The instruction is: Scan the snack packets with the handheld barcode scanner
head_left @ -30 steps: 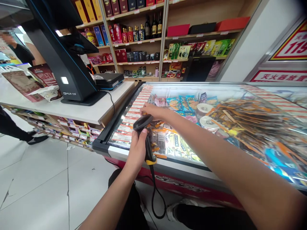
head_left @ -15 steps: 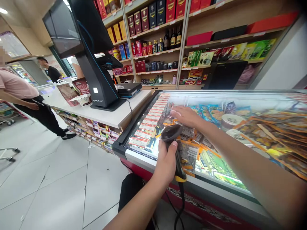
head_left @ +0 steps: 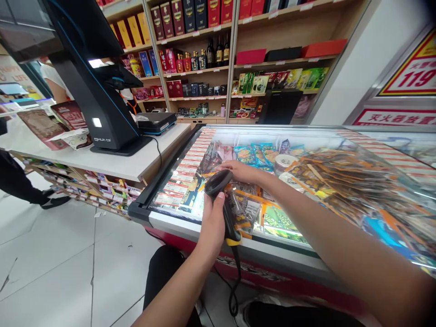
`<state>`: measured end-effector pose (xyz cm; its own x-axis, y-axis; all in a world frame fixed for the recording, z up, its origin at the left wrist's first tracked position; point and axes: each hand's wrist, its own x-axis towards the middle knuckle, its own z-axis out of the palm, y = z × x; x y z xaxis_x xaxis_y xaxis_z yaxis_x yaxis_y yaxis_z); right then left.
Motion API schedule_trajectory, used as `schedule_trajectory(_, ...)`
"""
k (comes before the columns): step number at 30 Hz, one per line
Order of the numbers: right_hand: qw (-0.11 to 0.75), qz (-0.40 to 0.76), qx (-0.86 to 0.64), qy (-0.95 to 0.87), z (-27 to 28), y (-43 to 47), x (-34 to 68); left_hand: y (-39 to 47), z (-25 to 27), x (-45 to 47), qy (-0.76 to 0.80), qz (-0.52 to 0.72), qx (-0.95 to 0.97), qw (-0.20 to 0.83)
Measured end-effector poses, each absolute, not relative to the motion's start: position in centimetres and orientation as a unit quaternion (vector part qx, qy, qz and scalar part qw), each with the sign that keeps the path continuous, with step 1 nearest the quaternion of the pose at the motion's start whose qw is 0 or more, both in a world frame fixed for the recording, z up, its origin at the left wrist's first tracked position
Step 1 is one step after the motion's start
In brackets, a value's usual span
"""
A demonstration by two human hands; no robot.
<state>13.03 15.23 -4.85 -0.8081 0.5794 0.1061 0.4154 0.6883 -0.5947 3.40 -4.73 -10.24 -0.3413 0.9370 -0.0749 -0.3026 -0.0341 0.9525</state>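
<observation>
A black barcode scanner (head_left: 221, 195) is gripped by the closed left hand (head_left: 211, 222) above the near left corner of the freezer lid (head_left: 190, 225), on which the right hand (head_left: 242, 171) is laid with fingers spread.

Two bare hands were in view, the left hand (head_left: 211, 222) and the right hand (head_left: 242, 171), along with one black barcode scanner (head_left: 221, 195) trailing one cable (head_left: 234, 281). There was one glass-topped chest freezer (head_left: 238, 247), one white counter (head_left: 112, 164) and one black checkout terminal (head_left: 98, 91). Two round tubs (head_left: 284, 161) showed under the glass, and three dark bottles (head_left: 218, 52) stood on the shelf behind; the packets and price labels were too many and too blurred to count.
</observation>
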Motion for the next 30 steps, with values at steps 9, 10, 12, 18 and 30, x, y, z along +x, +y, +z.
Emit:
schedule_trajectory(9,0.189,0.148,-0.358,-0.902,-2.6,11.2,19.7,-3.7,-4.6,-3.3,0.528,0.645,0.336,0.439)
schedule_trajectory(10,0.176,0.157,-0.357,-0.904,-2.6,10.5,20.2,-2.4,-3.4,-3.8,0.505,0.643,0.365,0.445)
schedule_trajectory(12,0.162,0.176,-0.364,-0.9,-2.7,9.1,21.0,1.0,-1.1,-4.1,0.45,0.619,0.429,0.48)
schedule_trajectory(18,0.299,0.129,-0.254,-0.911,-3.2,5.2,20.0,10.2,0.8,-3.1,0.336,0.549,0.481,0.596)
schedule_trajectory(30,0.135,0.122,-0.139,-0.973,-5.9,1.5,16.6,11.0,-1.8,-6.1,0.335,0.508,0.474,0.636)
